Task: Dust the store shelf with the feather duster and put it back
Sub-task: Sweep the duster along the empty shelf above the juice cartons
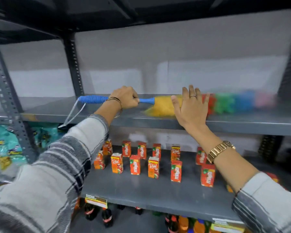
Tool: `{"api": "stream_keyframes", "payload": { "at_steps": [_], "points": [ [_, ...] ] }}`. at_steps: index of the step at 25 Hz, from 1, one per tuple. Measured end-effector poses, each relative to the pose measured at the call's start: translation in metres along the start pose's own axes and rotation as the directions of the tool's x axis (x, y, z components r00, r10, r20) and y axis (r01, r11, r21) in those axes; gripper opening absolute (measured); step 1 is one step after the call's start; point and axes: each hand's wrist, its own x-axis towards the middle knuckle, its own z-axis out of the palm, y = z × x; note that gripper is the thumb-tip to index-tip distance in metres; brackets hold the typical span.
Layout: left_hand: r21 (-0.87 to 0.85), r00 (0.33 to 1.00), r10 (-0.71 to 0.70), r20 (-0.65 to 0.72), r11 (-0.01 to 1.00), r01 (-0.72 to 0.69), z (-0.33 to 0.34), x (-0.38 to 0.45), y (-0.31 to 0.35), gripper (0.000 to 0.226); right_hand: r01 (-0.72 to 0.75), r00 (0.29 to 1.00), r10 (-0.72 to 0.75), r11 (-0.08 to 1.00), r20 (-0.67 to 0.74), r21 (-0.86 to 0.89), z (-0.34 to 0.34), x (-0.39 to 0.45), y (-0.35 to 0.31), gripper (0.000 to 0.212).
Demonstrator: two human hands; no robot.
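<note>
Juice cartons (135,164) reading "Real" and "Maaza" stand below the shelf (242,126). On it lies the duster (225,103), left hand (124,100) fisted around its blue handle; right hand (190,108) spread flat before the feathers.

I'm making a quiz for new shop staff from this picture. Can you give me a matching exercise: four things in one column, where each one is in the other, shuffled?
Things:
1. feather duster
2. juice cartons
3. cola bottles
4. gold watch

Places:
A. lowest level, under the price labels
B. right wrist
C. upper grey shelf, handle in the left hand
D. middle shelf, standing in rows

Pairs: 1-C, 2-D, 3-A, 4-B
</note>
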Motion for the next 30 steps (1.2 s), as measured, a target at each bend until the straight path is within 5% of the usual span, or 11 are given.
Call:
{"api": "stream_keyframes", "payload": {
  "at_steps": [6,11,15,21,26,30],
  "points": [
    [-0.139,0.982,0.183,0.051,0.975,-0.175,0.014,0.027,0.071,0.028,-0.113,0.993,0.108,0.985,-0.044,-0.127,-0.028,-0.014,0.076,0.075],
    [-0.094,0.981,0.191,0.041,0.978,-0.186,0.04,0.046,0.136,0.035,-0.177,0.984,0.172,0.961,-0.044,-0.212,-0.052,-0.032,0.117,0.074],
    [-0.323,0.946,0.301,0.119,0.913,-0.249,0.041,0.06,0.127,0.024,-0.157,0.986,0.136,0.956,-0.101,-0.246,-0.071,-0.039,0.136,0.068],
    [-0.304,0.963,0.254,0.089,0.928,-0.217,0.04,0.068,0.099,0.019,-0.116,0.979,0.077,0.971,-0.187,-0.209,-0.08,-0.031,0.127,0.065],
    [-0.565,0.908,0.379,0.179,0.795,-0.22,0.035,0.065,0.096,0.027,-0.063,0.963,0.002,0.974,-0.269,-0.219,-0.088,-0.021,0.112,0.061],
    [-0.473,0.859,0.49,0.148,0.798,-0.374,0.035,0.056,0.156,0.009,-0.057,0.965,-0.019,0.957,-0.26,-0.283,-0.11,-0.031,0.127,0.058]
  ]
}}
